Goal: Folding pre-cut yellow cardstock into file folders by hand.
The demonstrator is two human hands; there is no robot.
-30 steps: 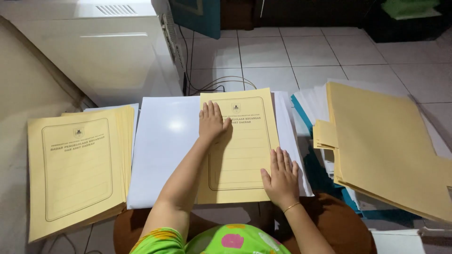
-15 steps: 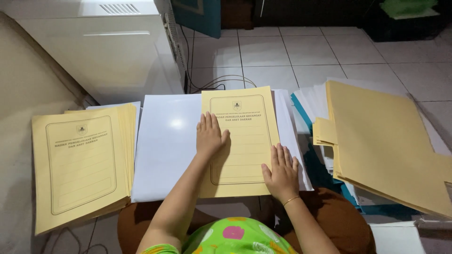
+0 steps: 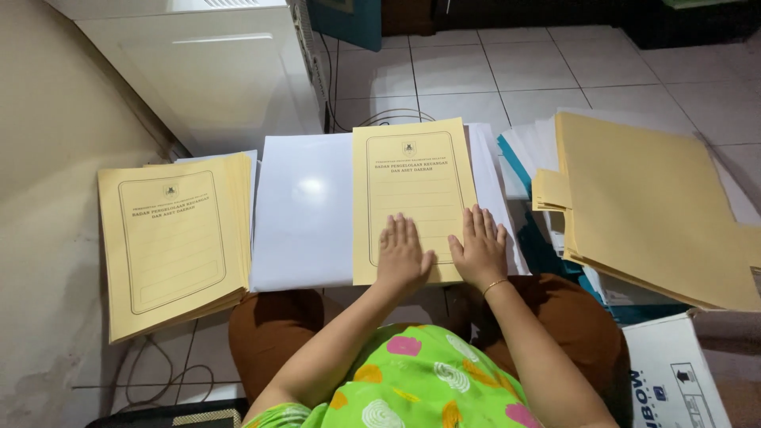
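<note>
yellow folder stack (image 3: 174, 242) well left of grip | loose tan folders (image 3: 658, 210) right, overlapping white sheets | cardboard box (image 3: 674, 380) lower right | cables (image 3: 388, 119) beyond, on tiled floor (image 3: 523, 71) | white cabinet (image 3: 214, 71) far left

Floor (image 3: 507, 71) was pale square tile with dark grout lines, glossy, lit from overhead. A beige plastered wall (image 3: 47, 119) ran along the left, scuffed and stained near its base. A white cabinet or appliance (image 3: 214, 71) stood at upper left, its front reflecting a soft strip of light. Black cables (image 3: 396, 117) trailed across the tiles beside it; more cable (image 3: 158, 372) lay at lower left. Dark furniture (image 3: 491, 14) lined the far edge, with a teal panel (image 3: 349, 20) beside it.
</note>
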